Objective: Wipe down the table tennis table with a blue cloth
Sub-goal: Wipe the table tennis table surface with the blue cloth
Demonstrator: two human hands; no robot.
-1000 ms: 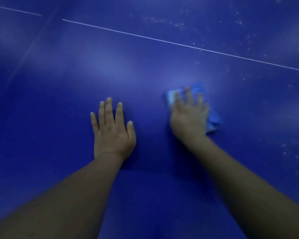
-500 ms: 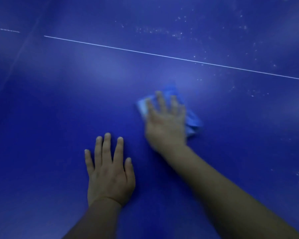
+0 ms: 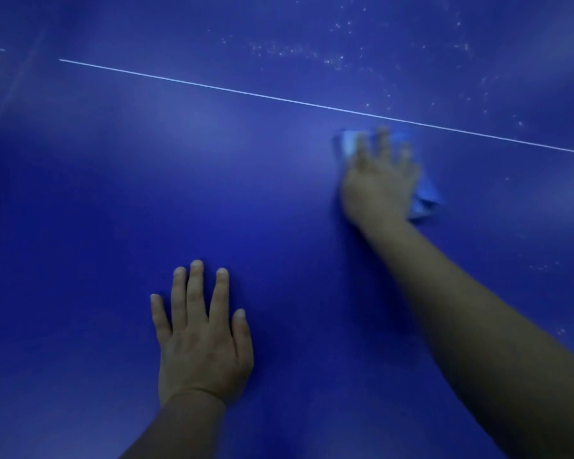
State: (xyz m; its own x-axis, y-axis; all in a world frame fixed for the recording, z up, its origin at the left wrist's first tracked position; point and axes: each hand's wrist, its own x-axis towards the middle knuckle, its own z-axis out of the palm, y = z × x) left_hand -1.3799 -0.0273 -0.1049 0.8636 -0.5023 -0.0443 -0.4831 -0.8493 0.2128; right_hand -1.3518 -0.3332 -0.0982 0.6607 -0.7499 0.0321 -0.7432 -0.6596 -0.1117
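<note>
A dark blue table tennis table (image 3: 113, 226) fills the whole head view, its surface dimly lit with a soft sheen across the middle. A thin white line (image 3: 246, 91) runs across the table from the upper left down toward the right edge of the view. Beyond that line, toward the upper right, pale specks of dust (image 3: 312, 54) are scattered over the surface; a few more specks show on the near side at the far right.

The person's bare right forearm (image 3: 478, 309) reaches in from the lower right corner. The right hand (image 3: 380, 183) lies palm down on a blue cloth (image 3: 426, 200), fingers spread wide and straight, pressing the cloth flat against the table. The hand is blurred, so finer detail of the fingertips cannot be told. The cloth sits just on the near side of the white line, close to it but apart; a paler corner shows past the fingers on the left and a crumpled fold sticks out to the right of the wrist.

The left hand (image 3: 203, 342) rests flat on the bare table in the lower centre, well apart from the cloth, fingers straight and slightly fanned, thumb alongside, holding nothing.
</note>
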